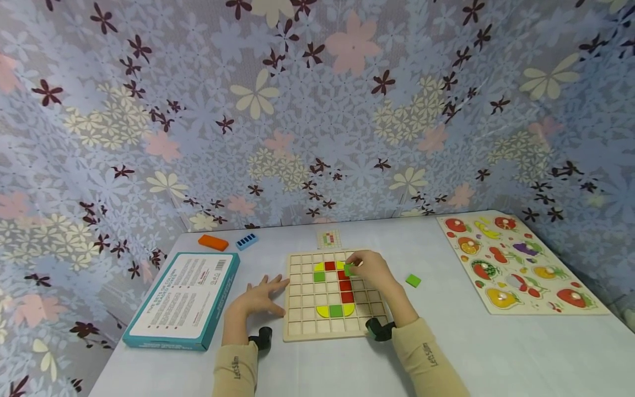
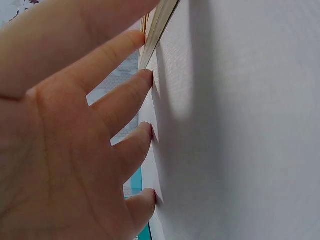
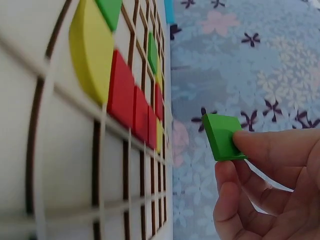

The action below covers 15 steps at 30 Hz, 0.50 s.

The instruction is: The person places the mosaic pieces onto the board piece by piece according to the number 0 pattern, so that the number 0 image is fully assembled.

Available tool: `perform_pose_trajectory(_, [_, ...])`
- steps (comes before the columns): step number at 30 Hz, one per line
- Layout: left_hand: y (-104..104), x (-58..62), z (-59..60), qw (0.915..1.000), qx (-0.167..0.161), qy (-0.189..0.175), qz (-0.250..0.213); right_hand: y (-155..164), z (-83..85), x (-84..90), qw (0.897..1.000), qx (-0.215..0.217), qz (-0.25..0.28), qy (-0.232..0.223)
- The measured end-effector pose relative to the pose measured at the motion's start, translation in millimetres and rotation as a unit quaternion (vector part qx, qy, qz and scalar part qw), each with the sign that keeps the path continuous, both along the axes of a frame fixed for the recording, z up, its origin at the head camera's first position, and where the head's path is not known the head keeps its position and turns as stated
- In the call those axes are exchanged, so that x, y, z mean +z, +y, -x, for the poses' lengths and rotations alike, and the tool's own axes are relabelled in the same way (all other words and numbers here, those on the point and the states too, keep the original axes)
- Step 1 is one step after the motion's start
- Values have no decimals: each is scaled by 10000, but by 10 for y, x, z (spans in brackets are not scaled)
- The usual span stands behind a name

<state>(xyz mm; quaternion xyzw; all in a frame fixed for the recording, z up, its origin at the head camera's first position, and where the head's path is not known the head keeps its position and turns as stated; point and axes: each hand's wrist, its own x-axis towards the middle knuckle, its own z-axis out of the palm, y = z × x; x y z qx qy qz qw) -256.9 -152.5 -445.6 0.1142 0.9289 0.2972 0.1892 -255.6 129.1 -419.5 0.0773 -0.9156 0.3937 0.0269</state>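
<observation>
the right hand (image 1: 373,268) pinched a green square tile (image 3: 222,136) between thumb and fingertips, holding it just above the upper middle of the wooden grid board (image 1: 302,322), clear of the surface in the right wrist view. the tile hung near the top of a column of red tiles (image 1: 345,286) set in the board. other pieces already sat in the grid: a green tile (image 1: 319,276) at upper left with a yellow curved piece above it, and a green tile (image 1: 336,311) in a lower row between two yellow quarter pieces.

the left hand (image 1: 258,299) lay flat and released, fingers (image 2: 131,92) spread straight, fingertips pressed to the white table (image 1: 496,353) right beside the board's left edge; it grasped nothing.

a loose green tile (image 1: 413,280) lay on the table to the right of the board. a teal box (image 1: 183,300) lay to the left, with an orange block (image 1: 213,242) and a blue block (image 1: 246,241) behind it. a small pattern card (image 1: 329,239) lay just beyond the board. a fruit puzzle board (image 1: 518,264) lay at far right.
</observation>
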Motion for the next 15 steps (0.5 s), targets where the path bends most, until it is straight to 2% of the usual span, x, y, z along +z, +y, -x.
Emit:
perform_pose_trajectory(6, [-2,-9,4,10000,0,-21,-24,-192,4,-17,9998,171,-33,46])
perform_pose_trajectory(15, [-3,-15,0,10000,-32,34,-45,-453,29,-118,9988,391,-81,-283])
